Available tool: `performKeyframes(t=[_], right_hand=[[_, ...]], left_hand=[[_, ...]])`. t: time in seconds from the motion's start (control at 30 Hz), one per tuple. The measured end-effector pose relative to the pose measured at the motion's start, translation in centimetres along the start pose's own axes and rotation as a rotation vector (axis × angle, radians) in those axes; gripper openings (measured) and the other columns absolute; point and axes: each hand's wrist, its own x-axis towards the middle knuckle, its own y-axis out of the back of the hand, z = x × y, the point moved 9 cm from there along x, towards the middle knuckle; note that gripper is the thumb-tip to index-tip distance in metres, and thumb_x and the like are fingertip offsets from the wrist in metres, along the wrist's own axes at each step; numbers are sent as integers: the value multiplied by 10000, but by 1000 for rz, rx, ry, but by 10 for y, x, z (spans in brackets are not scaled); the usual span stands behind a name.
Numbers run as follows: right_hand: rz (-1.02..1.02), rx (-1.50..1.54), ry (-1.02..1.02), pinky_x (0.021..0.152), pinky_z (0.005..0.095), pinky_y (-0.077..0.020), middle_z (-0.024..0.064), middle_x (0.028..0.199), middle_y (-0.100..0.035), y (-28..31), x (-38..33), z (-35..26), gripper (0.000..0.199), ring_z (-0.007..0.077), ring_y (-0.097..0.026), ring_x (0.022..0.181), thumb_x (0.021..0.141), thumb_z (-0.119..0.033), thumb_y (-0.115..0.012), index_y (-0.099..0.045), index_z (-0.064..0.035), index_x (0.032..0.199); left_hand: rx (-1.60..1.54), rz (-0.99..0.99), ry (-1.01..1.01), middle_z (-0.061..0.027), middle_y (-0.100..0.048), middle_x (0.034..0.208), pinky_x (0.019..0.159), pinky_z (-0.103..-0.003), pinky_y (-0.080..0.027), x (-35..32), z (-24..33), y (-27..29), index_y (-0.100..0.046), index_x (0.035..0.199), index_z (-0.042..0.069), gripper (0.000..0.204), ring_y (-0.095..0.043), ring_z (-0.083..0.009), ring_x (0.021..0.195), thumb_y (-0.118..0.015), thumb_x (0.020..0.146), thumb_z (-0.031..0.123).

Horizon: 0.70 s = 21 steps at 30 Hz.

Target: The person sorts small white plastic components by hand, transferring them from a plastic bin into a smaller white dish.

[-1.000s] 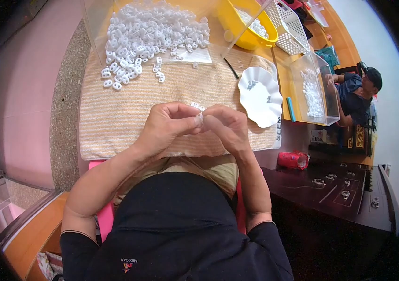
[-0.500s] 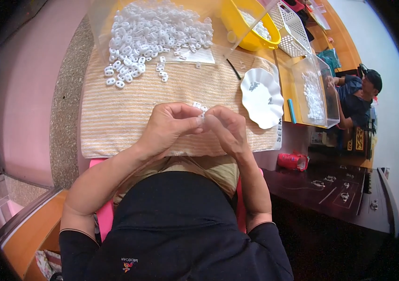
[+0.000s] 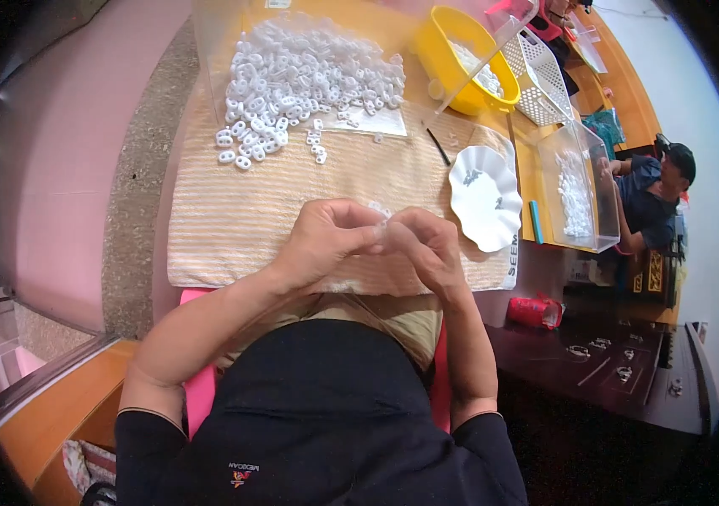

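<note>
- Left hand [image 3: 321, 240] and right hand [image 3: 427, 244] meet fingertip to fingertip, both pinching 1 small white plastic piece [image 3: 379, 211] above the striped cloth [image 3: 233, 219].
- Pile of white pieces [image 3: 300, 76] lies at 11 o'clock.
- White scalloped dish [image 3: 483, 198] sits at 2 o'clock, near the right hand.

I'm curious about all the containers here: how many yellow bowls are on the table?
1. The yellow bowl sits at the far side of the table, right of the white pieces and left of the white basket. Others may be hidden.
</note>
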Motion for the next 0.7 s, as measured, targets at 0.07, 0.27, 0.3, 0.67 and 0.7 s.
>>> performKeyframes(t=[0.07, 0.27, 0.3, 0.67, 0.7], right_hand=[[-13, 1, 7, 703, 237, -517, 57, 800, -663, 2, 1, 2, 161, 102, -633, 750, 952, -112, -567, -615, 41, 932], [-7, 72, 45, 707, 250, -505, 58, 833, -654, 15, 10, -6, 164, 118, -612, 746, 936, -113, -589, -634, 43, 959], [26, 53, 29, 699, 255, -505, 53, 823, -644, 19, 12, -10, 177, 114, -600, 727, 938, -122, -591, -631, 49, 958], [-26, -431, 328, 639, 232, -483, 20, 770, -631, -20, 115, -62, 145, 66, -571, 705, 857, -93, -686, -671, 25, 940], [-40, -547, 376, 625, 257, -477, 44, 777, -642, -30, 122, -72, 162, 92, -576, 682, 829, -107, -703, -688, 5, 945]], left_hand=[[-18, 2, 5, -98, -686, 903, 725, -252, -563, -1, 0, -1, -652, 998, -49, 169, -665, -139, 788, -682, 844, 15], [-135, -22, 21, -104, -676, 927, 746, -257, -564, -3, 7, -4, -640, 1019, -37, 185, -663, -149, 807, -678, 849, 27], [-170, -9, 35, -101, -674, 920, 751, -262, -566, -4, 7, -2, -636, 1021, -33, 183, -663, -152, 814, -674, 851, 25], [-466, -21, -39, -102, -680, 931, 764, -300, -586, -9, 26, 1, -635, 1007, 3, 148, -677, -175, 842, -648, 860, -4], [-486, -43, -55, -103, -682, 932, 763, -303, -588, -10, 29, 0, -637, 1003, 6, 144, -679, -178, 843, -648, 860, -7]])
